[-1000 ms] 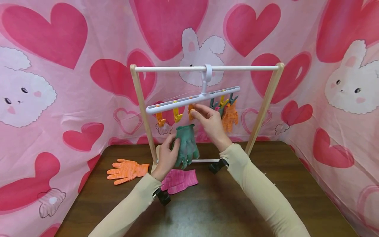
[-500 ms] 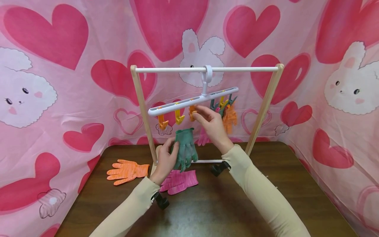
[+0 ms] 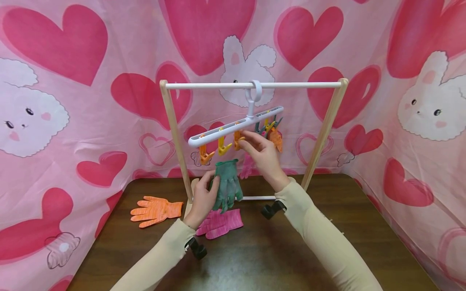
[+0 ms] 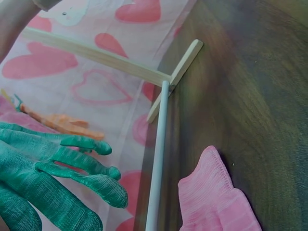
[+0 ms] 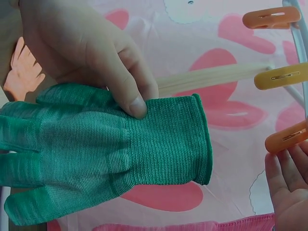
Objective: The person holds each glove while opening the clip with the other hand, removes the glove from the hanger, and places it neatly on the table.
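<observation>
Since the left hand has its grip pinching the green glove by the cuff, just at 7 o'clock below the orange clip the right hand fingers, I'd guess it's light, floppy knit, easiest grabbed at that cuff.

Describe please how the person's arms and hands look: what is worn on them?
Both arms wear long, close-fitting beige sleeves that end at the wrists. The left hand and right hand are bare. A small black device is strapped under each wrist.
</observation>
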